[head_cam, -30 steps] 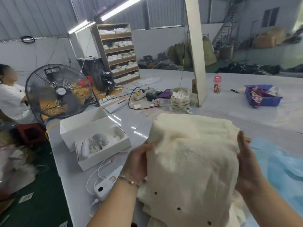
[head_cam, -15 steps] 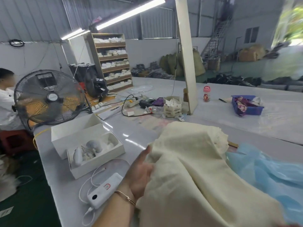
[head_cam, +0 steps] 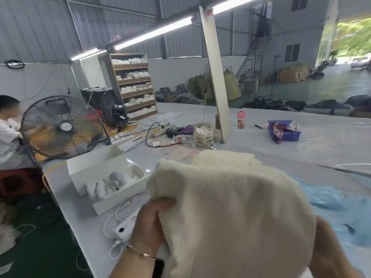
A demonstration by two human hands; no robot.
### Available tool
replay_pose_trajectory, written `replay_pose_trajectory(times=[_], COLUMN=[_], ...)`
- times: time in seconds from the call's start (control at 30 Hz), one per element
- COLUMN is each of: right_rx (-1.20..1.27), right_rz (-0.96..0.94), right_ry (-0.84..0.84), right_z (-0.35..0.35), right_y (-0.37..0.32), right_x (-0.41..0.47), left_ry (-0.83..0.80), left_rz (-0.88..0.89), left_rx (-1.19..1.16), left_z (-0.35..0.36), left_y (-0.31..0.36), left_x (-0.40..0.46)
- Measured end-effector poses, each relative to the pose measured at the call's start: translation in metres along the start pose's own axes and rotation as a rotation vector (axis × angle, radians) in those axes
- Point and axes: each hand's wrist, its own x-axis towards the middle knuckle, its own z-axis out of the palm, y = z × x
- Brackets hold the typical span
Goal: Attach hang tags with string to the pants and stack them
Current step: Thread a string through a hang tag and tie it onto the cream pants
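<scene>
cream pants [head_cam: 236, 213], soft and nubbly like terry or fleece, were held up in front of the camera over the near edge of the glossy white table [head_cam: 301, 145], draped in a rounded fold. left hand [head_cam: 152, 223] was clenched on the left edge of the cloth, thumb on top, a thin gold bracelet [head_cam: 140, 251] on the wrist. right hand [head_cam: 329, 245] sat low behind the cloth's right edge, mostly hidden; could not tell if it gripped. beyond the held piece, a stack of the same cream fabric [head_cam: 226, 157] lay on the table. crinkled blue plastic sheet [head_cam: 331, 199] was spread to the right. to the left, one open white cardboard box [head_cam: 104, 177] with moulded tray held rounded white parts; one white device [head_cam: 124, 229] with a thin white cable lay near it. one round black wire-cage fan [head_cam: 60, 127] stood at the table's left end. one blue plastic basket [head_cam: 287, 135] and one small pink-capped bottle [head_cam: 241, 120] sat farther back. one wooden shelf unit [head_cam: 134, 85] held folded pale goods. no hang tag or string visible.
</scene>
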Motion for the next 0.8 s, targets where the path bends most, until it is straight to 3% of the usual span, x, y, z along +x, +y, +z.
replay_pose_trajectory(times=[0.07, 0.13, 0.17, 0.23, 0.37, 0.43, 0.5, 0.53, 0.6, 0.7, 0.8], right_rx=[0.152, 0.215, 0.153, -0.035, -0.181, -0.099, 0.074, 0.12, 0.149, -0.179, -0.235], right_rz=[-0.145, -0.003, 0.124, 0.168, 0.129, 0.054, 0.009, -0.014, 0.04, -0.089, -0.185], right_ry=[-0.256, -0.333, -0.337, -0.188, -0.261, -0.254, -0.404, -0.387, -0.436, -0.226, -0.04], right_z=[-0.013, -0.004, -0.005, 0.003, -0.001, -0.004, -0.02, -0.028, -0.039, -0.044, -0.046], right_y=[-0.001, -0.004, -0.005, -0.01, -0.047, -0.07, -0.087, -0.094, -0.103, -0.124, -0.154], right_x=[-0.022, -0.048, -0.059, -0.085, -0.147, -0.185, -0.222, -0.242, -0.271, -0.308, -0.336], left_ry=[0.121, 0.06, 0.002, -0.001, -0.04, -0.026, -0.095, -0.13, -0.168, -0.171, -0.097], left_rz=[0.115, 0.136, 0.112, 0.063, 0.012, 0.085, 0.154, 0.172, 0.211, 0.276, 0.32], left_rx=[-0.072, -0.139, -0.092, 0.052, 0.265, 0.311, 0.297, 0.29, 0.306, 0.37, 0.49], left_z=[0.002, 0.01, 0.022, 0.043, 0.09, 0.115, 0.144, 0.159, 0.189, 0.218, 0.237], left_y=[0.003, 0.009, 0.015, 0.021, 0.037, 0.046, 0.052, 0.051, 0.042, 0.024, 0.02], left_x=[-0.019, -0.041, -0.053, -0.073, -0.123, -0.143, -0.165, -0.175, -0.195, -0.22, -0.235])
